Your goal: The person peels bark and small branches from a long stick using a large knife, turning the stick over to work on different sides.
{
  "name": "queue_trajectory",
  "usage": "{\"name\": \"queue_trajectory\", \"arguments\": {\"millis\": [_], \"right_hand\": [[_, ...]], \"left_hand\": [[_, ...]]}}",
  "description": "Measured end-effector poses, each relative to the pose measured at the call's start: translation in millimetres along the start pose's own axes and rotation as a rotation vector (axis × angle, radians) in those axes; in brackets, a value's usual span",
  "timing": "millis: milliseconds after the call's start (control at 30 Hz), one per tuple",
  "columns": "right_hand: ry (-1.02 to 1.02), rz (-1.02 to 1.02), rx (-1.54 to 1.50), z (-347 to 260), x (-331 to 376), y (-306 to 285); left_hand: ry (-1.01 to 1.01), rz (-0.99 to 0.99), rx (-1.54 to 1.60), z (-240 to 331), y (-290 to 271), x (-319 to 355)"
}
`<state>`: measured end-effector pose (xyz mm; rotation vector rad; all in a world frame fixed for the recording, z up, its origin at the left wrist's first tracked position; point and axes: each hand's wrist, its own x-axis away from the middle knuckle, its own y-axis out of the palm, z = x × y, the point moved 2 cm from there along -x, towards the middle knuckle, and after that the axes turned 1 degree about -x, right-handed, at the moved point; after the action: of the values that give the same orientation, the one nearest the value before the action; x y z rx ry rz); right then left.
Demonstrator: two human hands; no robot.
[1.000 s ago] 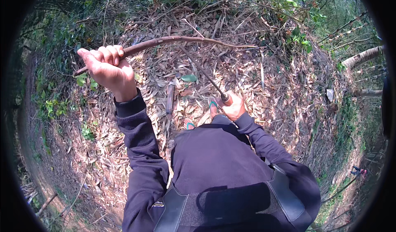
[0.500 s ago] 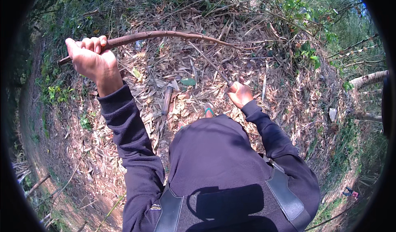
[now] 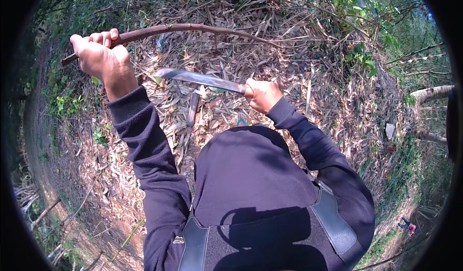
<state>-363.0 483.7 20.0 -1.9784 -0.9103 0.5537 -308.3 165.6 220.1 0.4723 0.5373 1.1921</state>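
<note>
My left hand (image 3: 105, 59) is wrapped round the thick end of a long, curved brown branch (image 3: 188, 27). The branch arches to the right, thinning toward its tip, and a short stub sticks out on the left of my fist. In my right hand (image 3: 264, 95) is the handle of a machete (image 3: 202, 79). Its grey blade points left, below the branch and apart from it, with the tip close to my left wrist. The handle is mostly hidden by my fingers.
Dry leaves (image 3: 226, 59) cover the ground. A short cut piece of wood (image 3: 193, 108) lies in front of my foot (image 3: 242, 119). Green bushes (image 3: 359, 59) stand ahead on the right, with a pale trunk (image 3: 431, 93) at the far right. Another person (image 3: 407, 225) is small at the lower right.
My right hand has moved up and left, and the machete has swung from pointing up-left to nearly level, its flat side now showing. My left hand and the branch have risen slightly.
</note>
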Motion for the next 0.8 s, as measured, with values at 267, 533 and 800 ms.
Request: {"name": "queue_trajectory", "arguments": {"millis": [267, 533, 800], "right_hand": [[0.559, -0.120, 0.214, 106, 7, -7], [0.105, 0.243, -0.487, 12, 58, 15], [0.956, 0.061, -0.230, 178, 27, 26]], "left_hand": [[0.003, 0.137, 0.041, 3, -20, 17], [-0.036, 0.099, 0.003, -6, -30, 4], [0.025, 0.019, -0.019, 2, -17, 20]]}}
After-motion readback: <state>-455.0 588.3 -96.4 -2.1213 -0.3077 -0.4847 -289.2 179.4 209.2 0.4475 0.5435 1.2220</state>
